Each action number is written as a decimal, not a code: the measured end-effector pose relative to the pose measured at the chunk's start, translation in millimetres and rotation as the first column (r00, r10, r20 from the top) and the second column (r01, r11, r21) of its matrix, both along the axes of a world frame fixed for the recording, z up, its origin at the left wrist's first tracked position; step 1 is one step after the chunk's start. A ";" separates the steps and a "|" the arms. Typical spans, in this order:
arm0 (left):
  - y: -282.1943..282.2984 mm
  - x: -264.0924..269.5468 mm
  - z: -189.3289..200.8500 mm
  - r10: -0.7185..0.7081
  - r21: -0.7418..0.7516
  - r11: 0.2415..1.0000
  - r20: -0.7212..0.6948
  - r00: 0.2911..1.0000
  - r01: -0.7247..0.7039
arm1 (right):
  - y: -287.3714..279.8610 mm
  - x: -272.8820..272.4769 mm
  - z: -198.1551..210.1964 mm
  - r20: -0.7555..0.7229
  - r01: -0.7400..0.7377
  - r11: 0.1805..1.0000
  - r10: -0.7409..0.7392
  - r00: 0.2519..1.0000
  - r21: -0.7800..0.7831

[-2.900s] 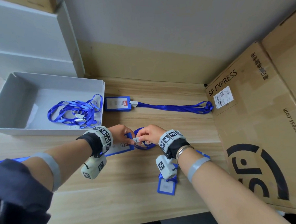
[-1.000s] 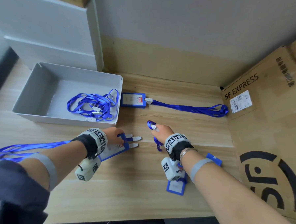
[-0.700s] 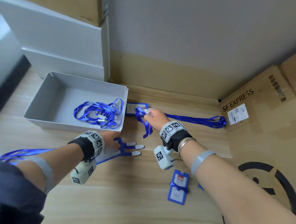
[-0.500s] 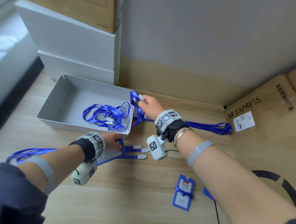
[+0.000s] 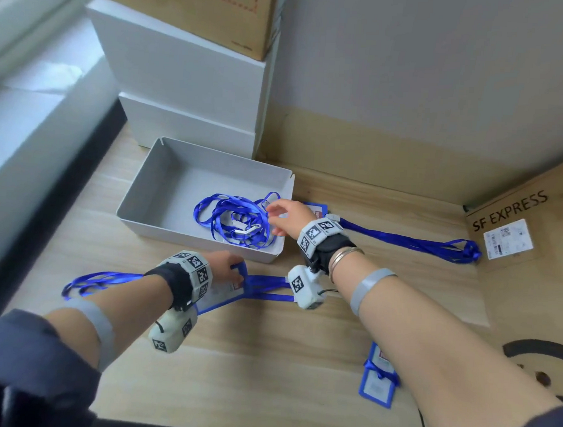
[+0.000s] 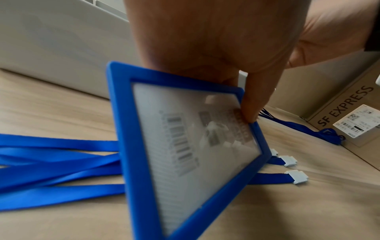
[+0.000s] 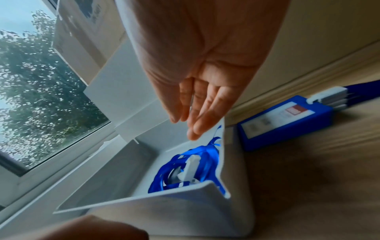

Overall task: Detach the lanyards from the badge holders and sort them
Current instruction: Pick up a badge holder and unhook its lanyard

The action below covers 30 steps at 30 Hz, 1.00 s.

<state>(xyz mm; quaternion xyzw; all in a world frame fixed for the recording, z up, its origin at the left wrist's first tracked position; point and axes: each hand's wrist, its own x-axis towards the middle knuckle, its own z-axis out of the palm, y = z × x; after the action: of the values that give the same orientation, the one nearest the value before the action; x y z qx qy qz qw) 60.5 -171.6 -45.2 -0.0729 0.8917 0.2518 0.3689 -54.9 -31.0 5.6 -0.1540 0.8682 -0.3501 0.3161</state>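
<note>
My right hand [image 5: 273,219] hovers open over the right end of the grey tray [image 5: 164,191], holding nothing; its fingers [image 7: 191,116] are straight above the pile of blue lanyards [image 5: 234,220] in the tray. My left hand [image 5: 228,269] grips a blue badge holder [image 6: 185,154] by its top edge and tilts it up off the table. Under it lie loose blue lanyards [image 5: 266,286] with white clips [image 6: 299,177]. Another badge holder [image 5: 319,210] with its lanyard [image 5: 412,241] attached lies behind my right wrist.
Two more badge holders [image 5: 377,378] lie near the table's front right, partly under my right forearm. A cardboard SF EXPRESS carton [image 5: 517,225] bounds the right side. White boxes [image 5: 189,78] are stacked behind the tray. A window ledge runs along the left.
My right hand carried a detached lanyard from mid-table left to the tray, let it go and now is open. My left hand stayed on the badge holder.
</note>
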 end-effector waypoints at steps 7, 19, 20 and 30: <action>19.1 -4.6 -5.7 -0.049 0.006 0.999 -0.030 0.998 0.049 | 55.2 10.1 -17.0 -0.031 0.001 0.986 0.004 1.000 0.164; 56.7 0.8 -16.1 -0.094 0.014 0.995 -0.011 0.996 0.094 | 107.5 55.9 -65.0 0.085 -0.164 0.906 0.141 0.986 0.391; 59.4 1.6 -17.6 -0.080 0.019 0.997 -0.010 0.997 0.080 | 108.4 57.5 -66.6 0.078 -0.162 0.906 0.142 0.987 0.392; 76.3 -2.6 -21.6 -0.025 0.063 0.998 0.013 1.000 0.024 | 113.9 64.7 -73.9 0.023 -0.230 0.861 0.247 0.969 0.455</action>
<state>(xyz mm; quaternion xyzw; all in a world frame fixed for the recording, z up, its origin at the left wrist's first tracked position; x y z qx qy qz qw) 57.9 -95.3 -66.7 -0.0520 0.8817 0.2746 0.3802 9.8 83.0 -68.4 -0.1883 0.9056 -0.0931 0.3685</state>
